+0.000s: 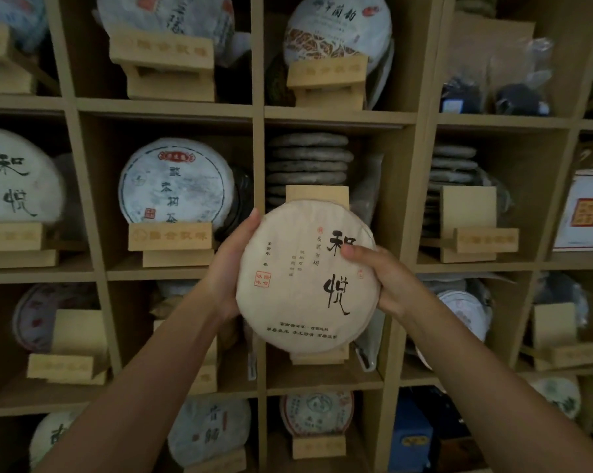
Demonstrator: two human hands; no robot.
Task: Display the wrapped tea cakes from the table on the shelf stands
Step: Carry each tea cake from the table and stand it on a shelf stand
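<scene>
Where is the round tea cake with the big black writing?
Mid-frame in the head view, the tea cake is held between the left hand and right hand, before an empty wooden stand.

Big black brushwork 和悦 ran down the wrapped tea cake point(307, 278), and the same 和悦 showed on the far-left cake point(15, 175); smaller print stayed unreadable.

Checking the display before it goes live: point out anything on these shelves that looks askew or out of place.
Nothing looks damaged or spilled. The one thing off its stand is the wrapped tea cake, held between the left hand and right hand in front of an empty stand. Another empty stand sits in the cubby to the right.
</scene>
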